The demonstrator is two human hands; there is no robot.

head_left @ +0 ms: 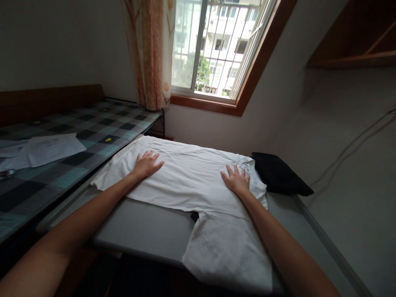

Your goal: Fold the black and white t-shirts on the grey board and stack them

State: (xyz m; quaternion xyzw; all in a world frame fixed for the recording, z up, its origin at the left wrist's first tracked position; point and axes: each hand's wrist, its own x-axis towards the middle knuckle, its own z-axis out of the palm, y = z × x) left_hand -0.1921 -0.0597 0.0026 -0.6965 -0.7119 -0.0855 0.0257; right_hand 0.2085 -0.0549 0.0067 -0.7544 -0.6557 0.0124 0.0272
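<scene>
A white T-shirt (192, 177) lies spread sideways over a grey table (145, 227), its hem to the left and its collar to the right. One sleeve drapes down over the table's front edge. My left hand (147, 164) rests flat on the shirt near the hem, fingers spread. Toward the collar end, my right hand (236, 179) also presses flat on the fabric with its fingers apart. Slight wrinkles run through the cloth, mostly near the collar. Neither hand grips anything.
Folded black cloth (281, 173) lies just beyond the collar, at the table's right. On the left is a bed with a checked mattress (123, 119), with paper sheets (52, 150) on it. A curtain (153, 53) hangs beside a barred window (216, 53) behind the table.
</scene>
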